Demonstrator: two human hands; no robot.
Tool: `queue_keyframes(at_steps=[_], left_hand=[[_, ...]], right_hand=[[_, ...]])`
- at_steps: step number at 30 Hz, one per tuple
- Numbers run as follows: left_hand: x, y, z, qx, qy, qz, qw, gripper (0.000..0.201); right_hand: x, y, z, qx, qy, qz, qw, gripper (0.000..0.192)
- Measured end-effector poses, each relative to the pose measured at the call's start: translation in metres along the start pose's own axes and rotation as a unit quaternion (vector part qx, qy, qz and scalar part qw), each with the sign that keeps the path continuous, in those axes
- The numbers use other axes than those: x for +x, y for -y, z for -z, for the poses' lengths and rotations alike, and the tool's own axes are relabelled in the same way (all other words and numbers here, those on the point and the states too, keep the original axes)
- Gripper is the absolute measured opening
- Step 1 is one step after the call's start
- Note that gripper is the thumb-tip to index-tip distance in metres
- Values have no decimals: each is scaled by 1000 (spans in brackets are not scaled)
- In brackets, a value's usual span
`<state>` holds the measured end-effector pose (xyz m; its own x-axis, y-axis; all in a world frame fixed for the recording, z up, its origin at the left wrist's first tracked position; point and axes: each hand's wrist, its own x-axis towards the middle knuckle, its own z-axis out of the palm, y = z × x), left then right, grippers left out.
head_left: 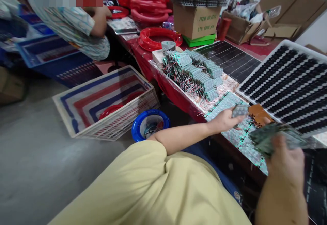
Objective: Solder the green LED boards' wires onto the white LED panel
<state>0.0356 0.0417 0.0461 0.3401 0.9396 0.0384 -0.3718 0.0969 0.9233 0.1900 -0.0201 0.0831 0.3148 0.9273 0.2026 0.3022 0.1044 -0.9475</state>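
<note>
The right hand (286, 165) is nearest the viewer, raised above the near edge of the bench (163, 82), back of the hand up. Its grip is closed on a stack of green circuit boards (277, 138). The stack is blurred; its long axis appears to run left to right, slightly tilted, and it projects past the fingers on both sides, above the knuckles.

Just beyond and left of that stack, the left hand (224, 120) reaches in from a bent elbow, forearm roughly level, yellow sleeve (143, 184) at the shoulder. Its grip is pinched on a small grey board (240, 110), which projects from the fingertips toward the right with its long axis near level. The board touches or overlaps an orange piece (258, 113); which cannot be resolved.

Beyond the stack, a white tray of black parts (288, 82) rests tilted on the bench. Left of it lies a heap of wired green modules (196, 71), with a dark panel (230, 58) behind.

Farther from the stack stand a cardboard box (195, 20), a tape roll (168, 44) and red rings (148, 3). On the floor, well left of the stack, sit a striped basket (107, 102) and a blue ring (150, 124). Another person's arm (98, 20) rests at the far end of the bench.
</note>
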Motion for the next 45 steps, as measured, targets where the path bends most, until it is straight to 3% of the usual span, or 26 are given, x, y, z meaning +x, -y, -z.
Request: queue_keyframes(at_steps=[4,10,15,17,20,22,24,26,29,31,33,36,40,43,44,45], left_hand=[[10,-11,1,-78,48,48,995,54],[10,-15,-4,-117,72,141,980,62],[-1,-15,10,12,110,34,993,94],[-3,-21,16,73,110,3,991,97],[4,-45,35,136,88,-34,986,93],[15,-75,58,210,62,-50,974,91],[30,-112,89,337,-12,-79,938,92],[48,-146,123,459,-109,-102,876,91],[74,-175,168,610,-213,-28,763,87],[89,-177,189,678,-214,39,702,88],[98,-171,203,725,-184,81,659,96],[101,-162,211,756,-151,104,628,110],[92,-159,206,763,-179,132,607,107],[92,-157,210,783,-151,93,597,108],[94,-154,214,782,-171,24,599,102],[97,-152,220,775,-173,-3,608,91]], right_hand=[[2,12,-4,124,91,-37,987,71],[16,-3,-31,161,92,-60,981,78],[25,-9,-49,119,55,-14,991,94],[29,-3,-60,108,81,-2,991,95],[38,9,-72,163,127,-35,978,100],[43,13,-73,191,121,-38,973,97],[46,11,-66,184,97,-14,978,84],[46,5,-56,175,75,2,982,72],[43,-4,-45,184,59,8,981,60],[41,-7,-41,178,63,14,982,55],[38,-8,-34,139,72,26,987,54],[31,-9,-14,38,71,41,996,54],[25,-5,31,-38,21,71,996,39],[27,-6,69,-96,-83,115,985,29],[28,-9,81,-132,-116,118,977,30],[29,-13,92,-180,-142,112,967,32]])
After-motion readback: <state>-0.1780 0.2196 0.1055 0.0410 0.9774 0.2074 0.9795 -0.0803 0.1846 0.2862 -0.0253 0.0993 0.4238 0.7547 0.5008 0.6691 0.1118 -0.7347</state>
